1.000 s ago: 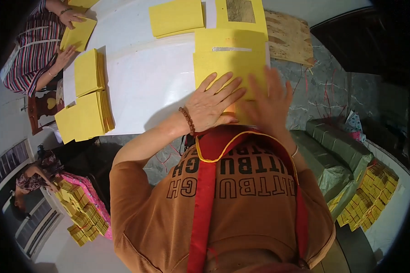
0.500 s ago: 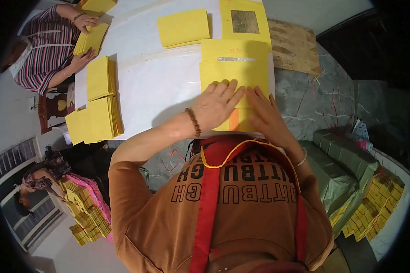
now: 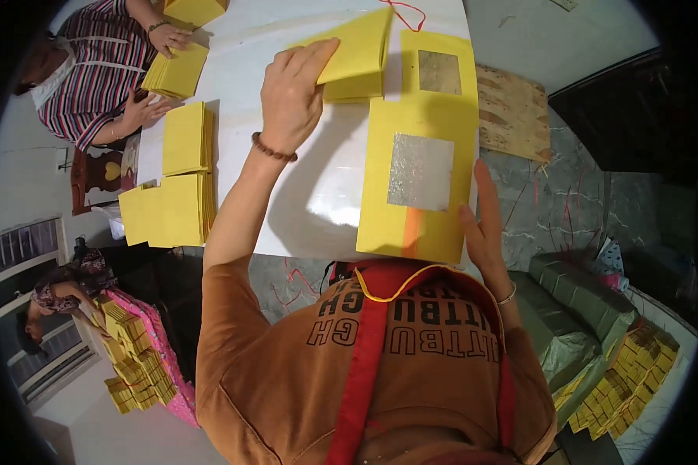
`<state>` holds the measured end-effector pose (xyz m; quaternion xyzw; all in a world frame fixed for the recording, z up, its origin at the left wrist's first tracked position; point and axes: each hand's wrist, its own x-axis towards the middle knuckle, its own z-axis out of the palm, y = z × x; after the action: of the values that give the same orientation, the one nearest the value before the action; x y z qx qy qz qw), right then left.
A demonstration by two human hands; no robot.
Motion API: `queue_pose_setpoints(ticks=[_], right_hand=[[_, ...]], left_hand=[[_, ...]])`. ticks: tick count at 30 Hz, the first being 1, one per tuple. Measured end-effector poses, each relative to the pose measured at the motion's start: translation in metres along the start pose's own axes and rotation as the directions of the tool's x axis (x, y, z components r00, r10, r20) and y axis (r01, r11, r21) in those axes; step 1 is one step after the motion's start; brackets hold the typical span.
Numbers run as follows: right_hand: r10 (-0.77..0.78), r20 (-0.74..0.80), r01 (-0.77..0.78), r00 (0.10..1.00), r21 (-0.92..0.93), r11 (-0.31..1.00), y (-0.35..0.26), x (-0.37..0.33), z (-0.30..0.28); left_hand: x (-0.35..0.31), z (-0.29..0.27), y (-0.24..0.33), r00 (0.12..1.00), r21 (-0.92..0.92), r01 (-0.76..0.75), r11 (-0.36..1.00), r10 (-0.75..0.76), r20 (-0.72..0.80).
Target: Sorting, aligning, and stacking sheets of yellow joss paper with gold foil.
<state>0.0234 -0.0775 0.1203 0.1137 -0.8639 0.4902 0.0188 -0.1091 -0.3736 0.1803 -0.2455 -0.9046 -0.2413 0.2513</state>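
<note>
My left hand (image 3: 293,101) pinches the edge of a folded yellow paper (image 3: 355,58), raised and tilted. Below it lies more folded yellow paper (image 3: 354,88), partly hidden. In front of me rests a flat yellow sheet (image 3: 380,170) with a silver foil square (image 3: 422,172) and an orange strip at its near end. My right hand (image 3: 485,229) is open along that sheet's right edge, fingers apart, holding nothing. Further away, another yellow sheet (image 3: 442,112) carries a second foil square (image 3: 440,72).
Stacks of folded yellow paper (image 3: 184,139) stand on the white table (image 3: 318,170) at left. A person in a striped top (image 3: 105,66) handles a yellow bundle (image 3: 177,71). Another person stands beside yellow bundles (image 3: 136,341). Green wrapped blocks (image 3: 582,298) and a plywood board (image 3: 512,112) are right.
The yellow paper under both hands is now folded and lifted away to the far left by my left hand. A flat sheet with foil shows in its place. My right hand has moved right.
</note>
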Motion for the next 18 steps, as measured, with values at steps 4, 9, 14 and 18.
queue_pose_setpoints(ticks=[4,9,14,18], right_hand=[[-0.002,0.022,0.004,1.0,-0.103,0.995,0.004,0.0,0.011],[-0.018,0.086,0.039,0.996,-0.253,0.967,0.003,0.0,0.019],[0.076,0.092,-0.067,0.993,-0.105,0.992,0.001,0.003,0.021],[0.125,0.091,-0.119,0.988,-0.07,0.99,-0.002,0.003,0.02]], left_hand=[[-0.018,0.064,-0.061,0.969,0.432,-0.113,0.895,0.196,-0.153],[-0.042,0.118,-0.093,0.988,0.423,-0.148,0.894,0.152,0.026],[-0.036,0.13,-0.102,0.903,0.377,-0.144,0.915,-0.034,0.428],[-0.024,0.122,-0.105,0.903,0.347,-0.17,0.922,0.005,0.429]])
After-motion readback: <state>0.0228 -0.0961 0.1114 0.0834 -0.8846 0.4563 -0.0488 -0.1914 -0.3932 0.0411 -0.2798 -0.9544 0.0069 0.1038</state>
